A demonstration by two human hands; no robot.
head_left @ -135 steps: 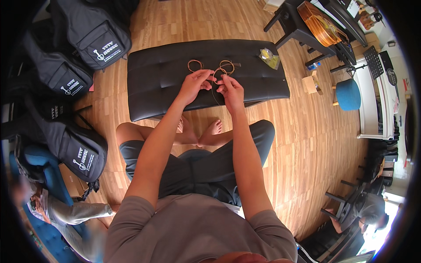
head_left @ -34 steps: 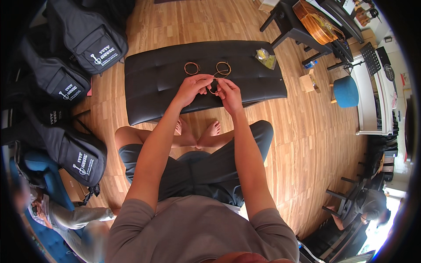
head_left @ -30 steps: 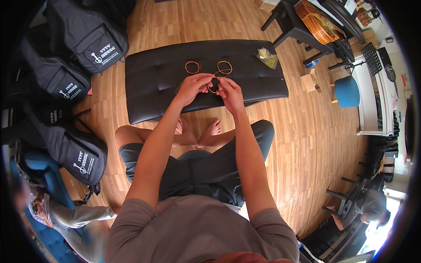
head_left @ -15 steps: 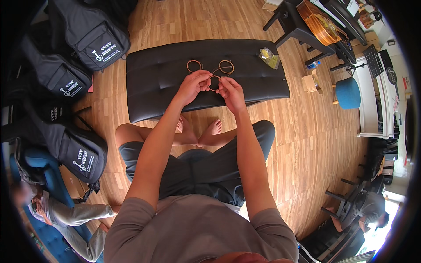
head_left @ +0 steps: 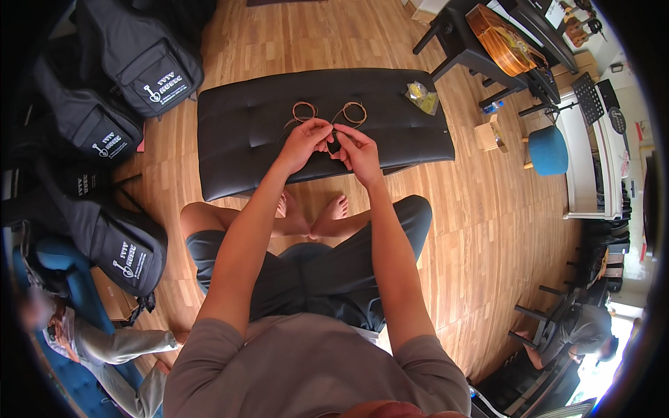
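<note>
Black padded guitar bags [head_left: 139, 49] crowded along the upper left of the frame; below them, at lower left, a blue sofa [head_left: 78, 279] with a seated person [head_left: 125, 341]. At upper centre, a black tufted bench [head_left: 244, 125]. About its middle, left to right: one coil [head_left: 304, 103] of thin coppery strand, lying on the cushion; the left hand [head_left: 306, 143], thumb and fingers pinched on a held loop [head_left: 334, 155] of similar strand (mostly hidden by fingers, so hard to trace); a second coil [head_left: 365, 111] on the cushion; the right hand [head_left: 360, 155], close beside the left and likewise pinched on the loop. Farther right on the bench, a clear packet [head_left: 421, 98] with yellow inside. At upper right, a wooden guitar [head_left: 505, 42]; lower, a blue stool [head_left: 548, 150]. At lower right, another person [head_left: 584, 331].
</note>
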